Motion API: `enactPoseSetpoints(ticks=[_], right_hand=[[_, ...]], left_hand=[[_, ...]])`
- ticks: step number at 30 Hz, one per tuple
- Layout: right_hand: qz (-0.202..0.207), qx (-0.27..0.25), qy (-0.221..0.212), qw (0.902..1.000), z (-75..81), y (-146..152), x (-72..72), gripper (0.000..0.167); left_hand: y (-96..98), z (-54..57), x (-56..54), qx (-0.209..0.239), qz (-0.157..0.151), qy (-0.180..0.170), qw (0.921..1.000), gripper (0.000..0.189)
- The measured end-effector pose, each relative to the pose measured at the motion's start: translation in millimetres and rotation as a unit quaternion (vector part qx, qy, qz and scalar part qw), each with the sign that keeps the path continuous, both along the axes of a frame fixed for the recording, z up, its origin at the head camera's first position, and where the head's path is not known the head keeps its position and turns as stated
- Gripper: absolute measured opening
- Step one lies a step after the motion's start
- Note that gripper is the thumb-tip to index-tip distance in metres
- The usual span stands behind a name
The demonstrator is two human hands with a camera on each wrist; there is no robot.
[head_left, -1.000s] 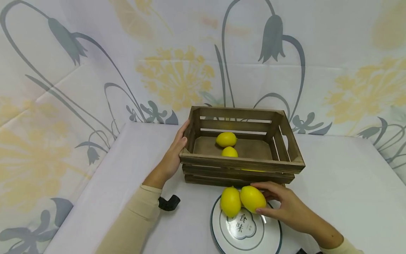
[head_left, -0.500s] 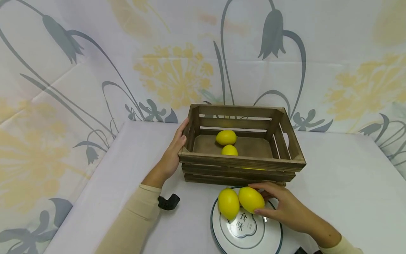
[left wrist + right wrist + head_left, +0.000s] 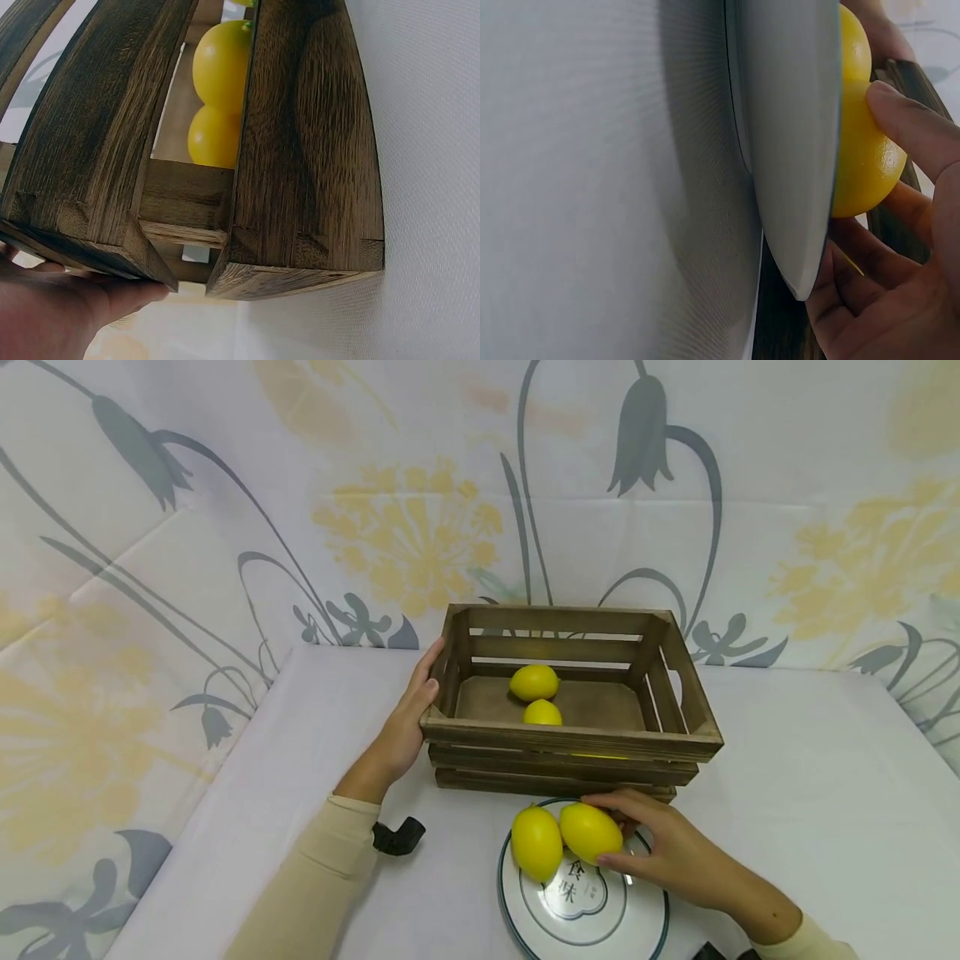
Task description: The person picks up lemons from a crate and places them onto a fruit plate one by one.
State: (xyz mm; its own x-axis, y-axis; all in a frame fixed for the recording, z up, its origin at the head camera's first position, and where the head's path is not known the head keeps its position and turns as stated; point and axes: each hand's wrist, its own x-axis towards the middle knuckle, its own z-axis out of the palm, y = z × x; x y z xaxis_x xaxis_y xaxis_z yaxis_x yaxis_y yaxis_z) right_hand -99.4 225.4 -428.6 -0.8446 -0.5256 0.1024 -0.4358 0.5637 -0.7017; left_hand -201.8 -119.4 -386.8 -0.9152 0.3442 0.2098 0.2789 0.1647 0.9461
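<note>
My right hand (image 3: 663, 852) pinches a yellow lemon (image 3: 589, 832) between thumb and fingers over the plate (image 3: 637, 918), which is white with a dark rim and printed characters. A second lemon (image 3: 537, 843) lies just left of it on the plate. In the right wrist view, thumb and fingers lie around the held lemon (image 3: 866, 169) beside the plate's edge (image 3: 795, 150). My left hand (image 3: 405, 718) rests with extended fingers against the left end of a brown slatted wooden crate (image 3: 570, 743). From the left wrist, the hand (image 3: 67, 300) shows along the crate's end.
Inside the crate lie lemons, one at the back (image 3: 534, 682) and one partly hidden by the front slat (image 3: 542, 712). More yellow shows through the front gap. A black strap piece (image 3: 399, 837) shows by the left wrist. A flowered cloth (image 3: 420, 535) hangs behind the white table (image 3: 825, 793).
On the plate, both lemons have shifted slightly left, with my right hand keeping its pinch on the right one. My left hand stays against the crate.
</note>
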Motion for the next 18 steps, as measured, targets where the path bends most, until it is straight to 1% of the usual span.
enactPoseSetpoints(ticks=[8, 15, 18], right_hand=[[-0.001, 0.008, -0.003, 1.0, 0.0, 0.1, -0.7, 0.06], [0.001, 0.013, -0.013, 0.9998, -0.6, -0.4, -0.6, 0.061], [0.001, 0.015, -0.008, 0.9999, 0.1, -0.5, -0.4, 0.062]], left_hand=[[-0.1, 0.2, -0.3, 0.002, 0.0, 0.005, 1.0, 0.052], [0.2, 1.5, 1.9, 0.0, 0.002, -0.001, 1.0, 0.053], [0.4, 1.7, 1.4, 0.001, 0.003, -0.001, 1.0, 0.053]])
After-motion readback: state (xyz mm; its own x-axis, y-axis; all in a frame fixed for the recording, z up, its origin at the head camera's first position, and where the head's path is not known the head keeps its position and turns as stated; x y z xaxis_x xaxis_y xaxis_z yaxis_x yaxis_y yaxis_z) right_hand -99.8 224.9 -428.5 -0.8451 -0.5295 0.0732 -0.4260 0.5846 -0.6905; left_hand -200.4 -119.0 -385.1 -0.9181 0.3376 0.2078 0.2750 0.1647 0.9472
